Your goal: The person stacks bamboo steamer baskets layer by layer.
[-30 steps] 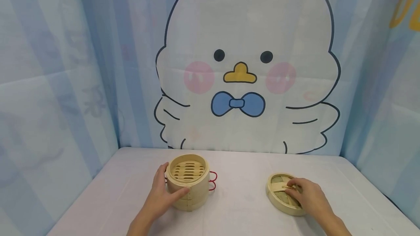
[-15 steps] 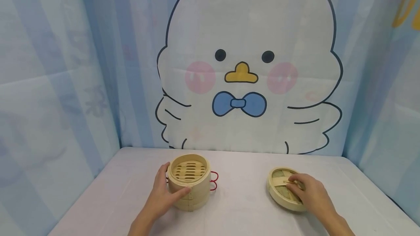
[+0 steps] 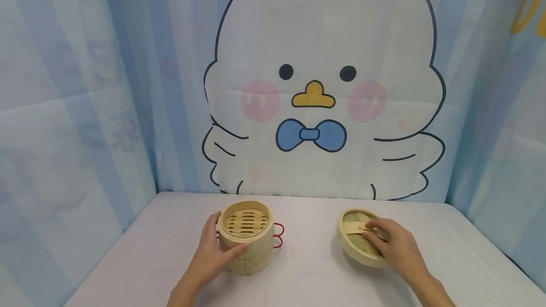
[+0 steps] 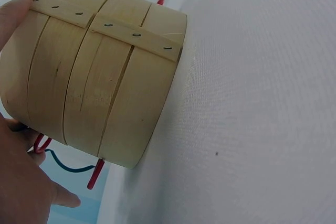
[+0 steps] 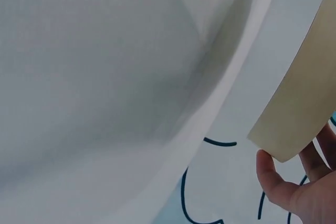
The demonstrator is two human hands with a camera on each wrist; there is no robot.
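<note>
On the left in the head view, a two-tier bamboo steamer (image 3: 255,255) stands upright on the table, its slatted top tier uncovered. My left hand (image 3: 209,252) grips it, thumb at the front and fingers around the left side. Stapled bands and red loops on its sides show up close in the left wrist view. To the right, my right hand (image 3: 398,248) pinches the small handle of the round bamboo steamer lid (image 3: 355,241). The lid hangs tilted above the table; in the right wrist view its plain side wall (image 5: 302,87) is clear of the cloth.
A white cloth covers the table (image 3: 307,264). Behind it hangs a pale curtain (image 3: 315,169) with a cartoon bird in a blue bow tie. Blue-and-white side curtains (image 3: 64,131) close in both sides. Red loops (image 3: 278,235) stick out from the steamer's right side.
My right hand has lifted the lid off the table and moved it slightly left and away from me. The left hand and the steamer stay in place.
</note>
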